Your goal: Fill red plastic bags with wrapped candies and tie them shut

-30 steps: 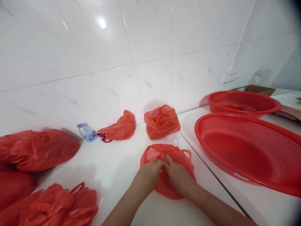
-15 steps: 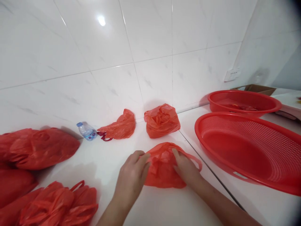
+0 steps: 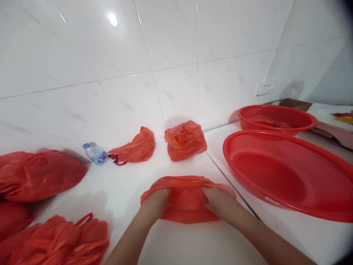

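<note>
A thin red plastic bag (image 3: pixel 188 204) lies on the white table in front of me, its mouth spread wide. My left hand (image 3: pixel 157 203) is at the left side of the mouth, its fingertips inside and covered by the red film. At the right side, my right hand (image 3: pixel 216 200) has its fingers in the mouth too, thumb towards the middle. Both hands hold the bag's sides apart. The film hides most of the fingers. No contents can be made out in the bag.
Behind stand a tied red bag (image 3: pixel 185 140), a crumpled red bag (image 3: pixel 138 148) and a small water bottle (image 3: pixel 96 154). Full red bags (image 3: pixel 44 175) crowd the left. On the right are a red perforated basket (image 3: pixel 270 176) and a red basin (image 3: pixel 277 117), near a wall socket (image 3: pixel 265 87).
Both hands have gone from pinching the bag's upper edge to reaching into its mouth. The bag is now stretched wider, mostly towards the left. The view has shifted slightly right.
</note>
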A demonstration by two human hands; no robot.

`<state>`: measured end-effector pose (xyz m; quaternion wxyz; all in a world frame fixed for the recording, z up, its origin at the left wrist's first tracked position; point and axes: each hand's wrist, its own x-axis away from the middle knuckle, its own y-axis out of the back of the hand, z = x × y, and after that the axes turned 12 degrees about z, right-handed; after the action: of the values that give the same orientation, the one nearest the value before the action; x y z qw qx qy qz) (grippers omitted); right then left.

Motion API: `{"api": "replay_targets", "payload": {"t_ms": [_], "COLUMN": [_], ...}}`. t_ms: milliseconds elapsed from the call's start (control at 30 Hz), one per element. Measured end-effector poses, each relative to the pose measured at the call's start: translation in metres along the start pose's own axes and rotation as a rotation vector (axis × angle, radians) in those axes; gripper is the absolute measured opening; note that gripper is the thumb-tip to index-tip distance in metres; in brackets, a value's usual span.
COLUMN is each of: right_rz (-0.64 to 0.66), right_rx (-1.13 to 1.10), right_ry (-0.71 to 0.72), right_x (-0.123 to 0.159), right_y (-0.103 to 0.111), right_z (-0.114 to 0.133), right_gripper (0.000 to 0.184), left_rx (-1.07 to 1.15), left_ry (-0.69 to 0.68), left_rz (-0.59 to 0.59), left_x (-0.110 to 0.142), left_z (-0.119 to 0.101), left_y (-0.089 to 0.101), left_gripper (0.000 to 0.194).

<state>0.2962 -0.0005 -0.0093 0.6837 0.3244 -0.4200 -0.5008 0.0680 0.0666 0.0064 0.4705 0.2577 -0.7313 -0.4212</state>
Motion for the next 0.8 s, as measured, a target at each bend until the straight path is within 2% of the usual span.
{"api": "replay_targets", "payload": {"t_ms": [100,200,300,400,467,533,600,700,800], "right_rz": [-0.018,-0.118,-0.185,-0.159,-0.171,-0.205,-0.244,-0.314,-0.417], "right_rx": [0.094,0.11,-0.014,-0.151,-0.196,-0.229,-0.275,-0.337,-0.346], "right_ry": [0.1,0.238,0.255,0.212,0.204,0.206,0.208,0.212,0.225], "right_x": [-0.002,-0.017,-0.047,-0.077,-0.091,-0.099,-0.103,-0.104,-0.094], "right_y": [0.007,0.013,0.014,0.009,0.004,-0.001,-0.005,-0.007,-0.004], "right_z": [0.015,0.022,0.011,-0.01,-0.023,-0.03,-0.034,-0.035,-0.028], "right_gripper": [0.017,0.026,0.043,0.036,0.031,0.027,0.02,0.013,0.017], "left_rx": [-0.011,-0.049,-0.043,0.009,0.038,0.028,-0.001,0.0,-0.007], "left_ry": [-0.124,-0.255,-0.388,-0.454,-0.437,-0.391,-0.321,-0.236,-0.189], "left_rz": [-0.052,-0.05,-0.016,-0.005,-0.079,-0.253,-0.401,-0.419,-0.408], "left_x": [0.006,0.01,0.014,0.016,0.013,0.006,-0.004,-0.022,-0.035], "left_z": [-0.012,-0.019,-0.019,-0.016,-0.012,-0.006,0.003,0.015,0.019], "left_y": [0.0,-0.004,-0.01,-0.014,-0.018,-0.023,-0.03,-0.044,-0.054], "left_gripper": [0.043,0.052,0.056,0.06,0.057,0.052,0.057,0.066,0.063]}}
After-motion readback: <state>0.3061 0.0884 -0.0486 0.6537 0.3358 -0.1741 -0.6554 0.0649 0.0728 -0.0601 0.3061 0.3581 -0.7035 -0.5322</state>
